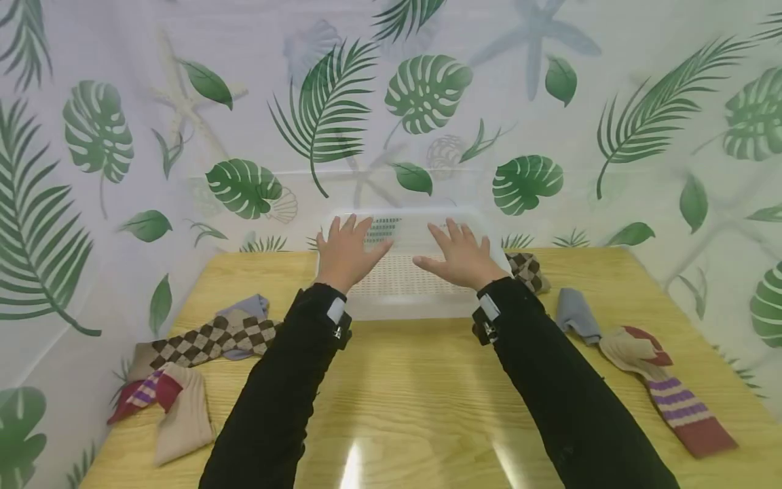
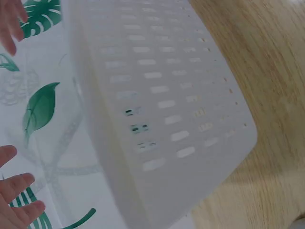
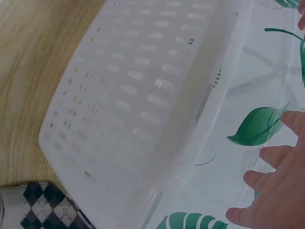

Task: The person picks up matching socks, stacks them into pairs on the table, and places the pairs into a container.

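Note:
A white plastic basket with slotted walls sits at the far edge of the wooden table. Over its left side my left hand is held with the fingers spread. My right hand is spread in the same way over the right side. Both hands hold nothing. In the wrist views, fingertips show apart from the slotted wall of the basket. Closest to the right hand, a checkered sock lies beside the basket, partly hidden by the wrist and sleeve.
Left on the table lie a checkered sock, a blue-grey sock beneath it and a beige sock with red and purple parts. To the right are a grey-blue sock and a striped sock. Leaf-patterned cloth hangs behind.

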Motion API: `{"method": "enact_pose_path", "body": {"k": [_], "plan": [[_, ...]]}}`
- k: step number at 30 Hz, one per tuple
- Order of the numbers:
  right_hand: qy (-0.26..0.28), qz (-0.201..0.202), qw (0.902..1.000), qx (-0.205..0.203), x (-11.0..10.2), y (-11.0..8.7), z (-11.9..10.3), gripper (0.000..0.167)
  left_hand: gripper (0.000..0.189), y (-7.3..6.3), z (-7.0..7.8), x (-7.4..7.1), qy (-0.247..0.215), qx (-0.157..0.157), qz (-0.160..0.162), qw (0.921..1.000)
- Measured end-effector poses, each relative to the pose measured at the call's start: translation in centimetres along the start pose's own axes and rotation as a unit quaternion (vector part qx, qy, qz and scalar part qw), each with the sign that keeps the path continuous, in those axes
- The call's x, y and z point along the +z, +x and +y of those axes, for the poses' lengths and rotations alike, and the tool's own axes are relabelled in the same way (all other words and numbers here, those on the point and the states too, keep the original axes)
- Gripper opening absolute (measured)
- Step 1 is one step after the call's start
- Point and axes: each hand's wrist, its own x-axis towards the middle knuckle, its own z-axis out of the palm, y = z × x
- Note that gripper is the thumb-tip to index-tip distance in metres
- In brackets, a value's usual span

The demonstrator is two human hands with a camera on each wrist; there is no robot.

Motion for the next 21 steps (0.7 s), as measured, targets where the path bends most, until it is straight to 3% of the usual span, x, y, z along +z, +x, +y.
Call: {"method": "enact_pose_path", "body": {"k": [3, 7, 10, 15, 18, 21], "plan": [[0.013, 0.003, 0.9998, -0.014, -0.2, -0.5, -0.1, 0.077, 0.049, -1.1, -0.9, -1.5, -0.054, 0.038, 0.049, 0.9966], [0.047, 0.032, 0.9970, -0.052, -0.4, -2.3, 0.2, 0.060, 0.035, -3.8, -3.1, -3.7, -0.105, 0.070, 0.124, 0.9843], [0.085, 0.060, 0.9905, -0.090, -0.5, -4.5, 0.7, 0.048, 0.032, -6.5, -4.9, -4.6, -0.111, 0.068, 0.137, 0.9820], [0.129, 0.080, 0.9792, -0.135, 0.3, -7.8, 0.6, 0.040, 0.035, -11.0, -7.9, -4.4, -0.077, 0.024, 0.065, 0.9946], [0.130, 0.091, 0.9753, -0.154, 0.9, -9.2, 0.3, 0.037, 0.033, -12.6, -9.5, -3.4, -0.040, 0.008, 0.008, 0.9991], [0.125, 0.093, 0.9737, -0.166, 1.4, -10.4, 0.2, 0.035, 0.031, -13.6, -10.8, -2.1, -0.016, 0.003, -0.063, 0.9979]]}}
